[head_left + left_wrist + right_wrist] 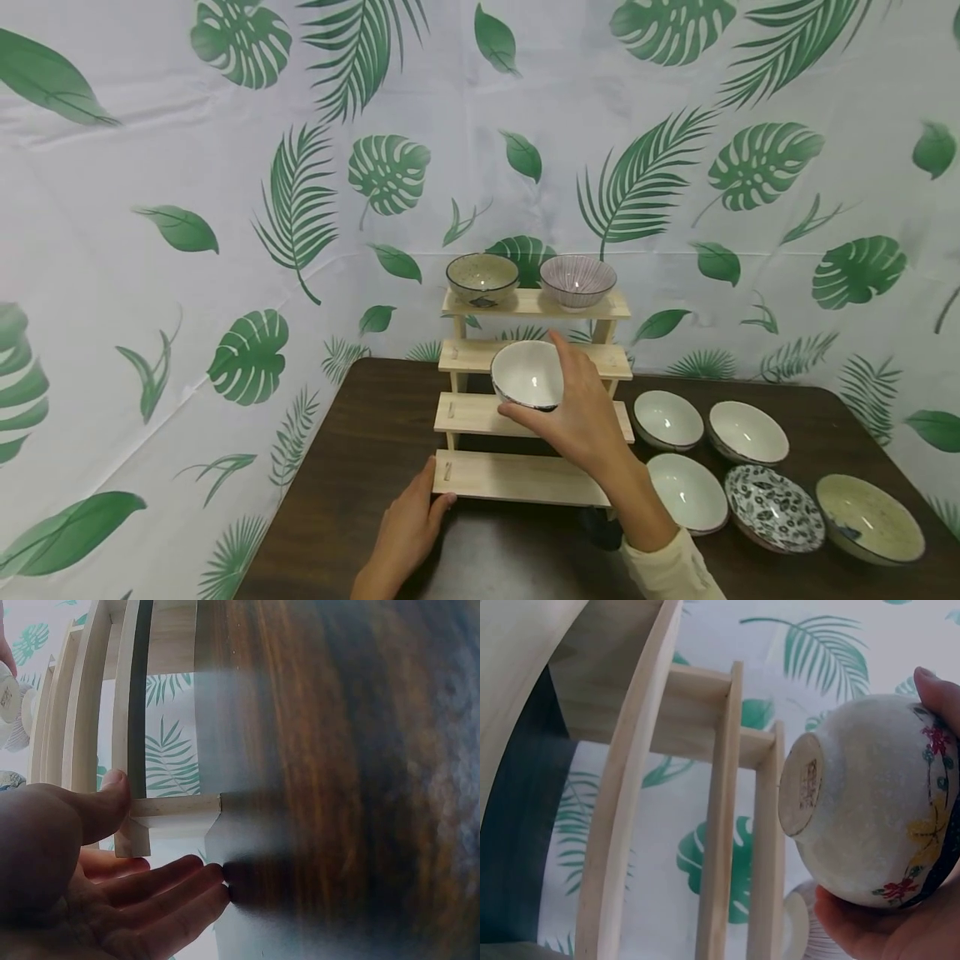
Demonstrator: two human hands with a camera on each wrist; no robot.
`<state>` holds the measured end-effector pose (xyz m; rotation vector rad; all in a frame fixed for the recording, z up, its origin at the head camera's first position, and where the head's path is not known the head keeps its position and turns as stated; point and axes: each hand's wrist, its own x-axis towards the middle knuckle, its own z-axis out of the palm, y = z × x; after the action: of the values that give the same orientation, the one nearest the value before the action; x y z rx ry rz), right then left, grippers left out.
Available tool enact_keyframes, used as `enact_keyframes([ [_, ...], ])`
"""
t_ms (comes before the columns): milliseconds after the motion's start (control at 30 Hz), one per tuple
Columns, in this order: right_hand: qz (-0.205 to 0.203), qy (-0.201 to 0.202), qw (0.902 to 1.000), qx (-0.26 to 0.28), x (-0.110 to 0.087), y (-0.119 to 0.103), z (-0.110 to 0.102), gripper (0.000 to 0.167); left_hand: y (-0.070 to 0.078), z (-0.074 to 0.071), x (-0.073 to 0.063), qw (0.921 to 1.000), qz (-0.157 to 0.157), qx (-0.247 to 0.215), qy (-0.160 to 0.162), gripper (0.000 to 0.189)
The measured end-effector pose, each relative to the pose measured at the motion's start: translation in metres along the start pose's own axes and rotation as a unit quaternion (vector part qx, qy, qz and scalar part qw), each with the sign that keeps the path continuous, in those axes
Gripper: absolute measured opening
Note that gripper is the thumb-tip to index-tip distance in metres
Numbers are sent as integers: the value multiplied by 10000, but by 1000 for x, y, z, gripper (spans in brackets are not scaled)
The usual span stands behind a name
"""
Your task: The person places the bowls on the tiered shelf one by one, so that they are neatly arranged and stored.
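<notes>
My right hand [585, 412] grips a white bowl [528, 375], thumb at the near side of its rim and fingers at the far right. The right wrist view shows red and yellow flowers on the outside of this bowl [870, 802], a dark rim and a stamped foot. It overlaps the middle steps of a four-step wooden display rack [517, 477] in the head view. My left hand [408, 525] holds the left end of the rack's bottom step, thumb on its front edge, other fingers [161, 919] stretched past the end.
On the top step sit a speckled green bowl [482, 279] and a purple-striped bowl [578, 282]. Right of the rack, white bowls [669, 419], a black-and-white leaf-patterned bowl [775, 508] and a pale green bowl [870, 518] stand on the dark table [322, 500]. A leaf-print cloth [247, 167] hangs behind.
</notes>
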<state>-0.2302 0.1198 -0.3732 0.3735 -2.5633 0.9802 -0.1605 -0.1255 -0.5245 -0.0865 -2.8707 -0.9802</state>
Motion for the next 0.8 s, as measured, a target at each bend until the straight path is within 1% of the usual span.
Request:
enact_keyframes([
  [133,-19,60,9999,81,3,0,3,119,0,0,1,10000,22,10,11,69],
  [500,-296,196,9990,268,12,-1,17,118,0,2,0,10000,-77,-22,11,68],
  [800,-269,208,9990,290,16,-7,25,121,1,-1,1,10000,-29,-41,13,69],
])
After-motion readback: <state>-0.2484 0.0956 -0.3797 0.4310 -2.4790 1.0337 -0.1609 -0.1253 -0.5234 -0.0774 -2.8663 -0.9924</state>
